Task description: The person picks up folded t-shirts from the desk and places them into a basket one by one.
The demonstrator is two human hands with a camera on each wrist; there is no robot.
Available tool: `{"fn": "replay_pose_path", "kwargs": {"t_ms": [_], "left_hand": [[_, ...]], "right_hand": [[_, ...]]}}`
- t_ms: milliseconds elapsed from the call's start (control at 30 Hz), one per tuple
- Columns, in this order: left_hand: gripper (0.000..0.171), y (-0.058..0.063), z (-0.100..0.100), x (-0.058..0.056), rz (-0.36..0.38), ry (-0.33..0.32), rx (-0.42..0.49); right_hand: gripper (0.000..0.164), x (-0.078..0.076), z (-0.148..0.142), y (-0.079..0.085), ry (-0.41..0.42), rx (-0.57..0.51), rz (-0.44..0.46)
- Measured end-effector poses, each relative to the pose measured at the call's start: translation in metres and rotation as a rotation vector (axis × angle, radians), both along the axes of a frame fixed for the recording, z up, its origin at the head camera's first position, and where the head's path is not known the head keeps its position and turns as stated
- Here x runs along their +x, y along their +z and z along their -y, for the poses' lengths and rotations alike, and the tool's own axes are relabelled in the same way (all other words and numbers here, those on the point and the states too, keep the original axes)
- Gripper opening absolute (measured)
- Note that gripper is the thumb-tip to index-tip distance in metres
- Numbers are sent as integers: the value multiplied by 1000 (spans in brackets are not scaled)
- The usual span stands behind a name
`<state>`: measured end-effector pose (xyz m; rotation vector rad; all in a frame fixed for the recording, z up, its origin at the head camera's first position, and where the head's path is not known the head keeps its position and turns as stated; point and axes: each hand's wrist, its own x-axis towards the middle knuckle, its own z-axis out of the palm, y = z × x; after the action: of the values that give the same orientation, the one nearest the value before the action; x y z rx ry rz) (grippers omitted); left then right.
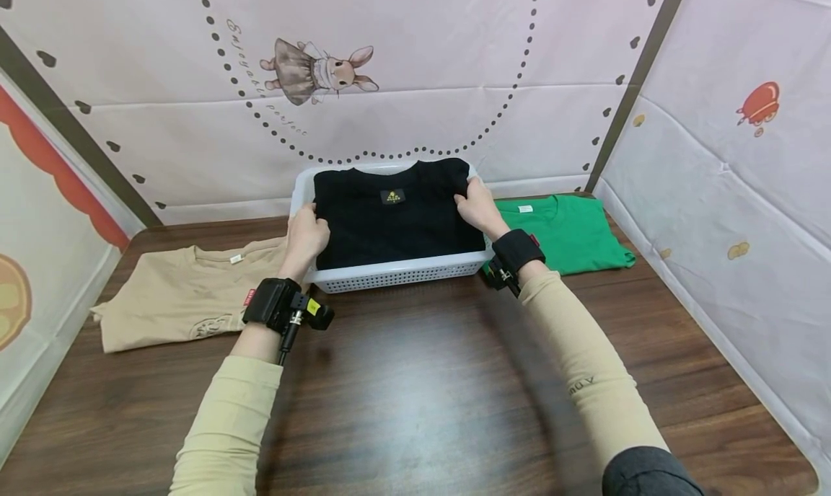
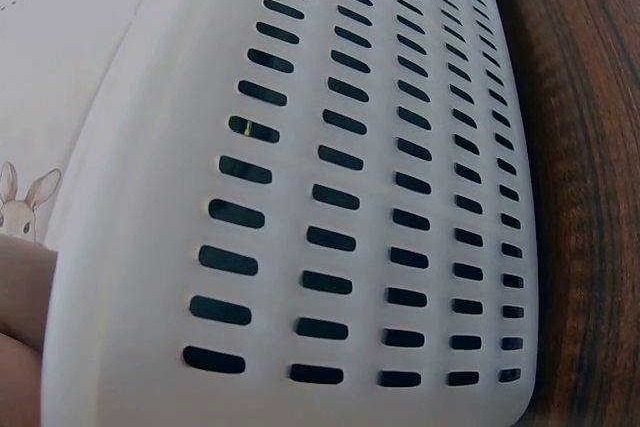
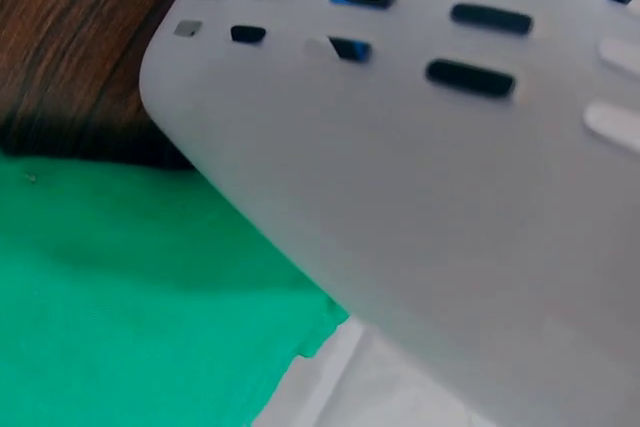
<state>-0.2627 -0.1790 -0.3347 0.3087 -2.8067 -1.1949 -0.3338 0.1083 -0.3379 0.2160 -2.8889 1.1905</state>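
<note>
A folded black T-shirt (image 1: 396, 226) with a small dark neck label lies in the white perforated basket (image 1: 402, 274). My left hand (image 1: 308, 235) is at the left rim, curled fingers pinching the shirt's left edge. At the opposite side my right hand (image 1: 479, 206) grips the shirt's right edge, its wrist crossing above the rim. The shirt's collar side reaches the back rim. The left wrist view shows the basket's slotted wall (image 2: 380, 197) with part of the hand at its rim. Blue and white bits show through slots in the right wrist view.
A folded beige T-shirt (image 1: 175, 294) lies on the wooden table (image 1: 402, 395) left of the basket. On the right lies a folded green T-shirt (image 1: 565, 233), close against the basket. Printed white cloth walls (image 1: 415, 121) stand behind and at both sides.
</note>
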Motion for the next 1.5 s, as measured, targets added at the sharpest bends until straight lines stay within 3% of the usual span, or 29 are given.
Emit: {"fn": "replay_pose_path", "kwargs": {"t_ms": [400, 700, 867, 1133, 1333, 1500], "left_hand": [[53, -4, -2, -3, 34, -3, 63], [59, -1, -4, 3, 51, -19, 100], [55, 1, 1, 11, -61, -63, 68], [44, 0, 13, 21, -321, -124, -38], [42, -4, 22, 26, -447, -142, -111], [41, -13, 38, 28, -501, -129, -136]], "right_hand": [[50, 1, 0, -2, 90, 155, -15], [58, 6, 3, 2, 100, 315, 5], [59, 15, 6, 3, 107, 374, -40], [55, 29, 5, 3, 127, 313, -96], [52, 41, 6, -5, 235, 297, -204], [50, 51, 5, -13, 339, 290, -251]]}}
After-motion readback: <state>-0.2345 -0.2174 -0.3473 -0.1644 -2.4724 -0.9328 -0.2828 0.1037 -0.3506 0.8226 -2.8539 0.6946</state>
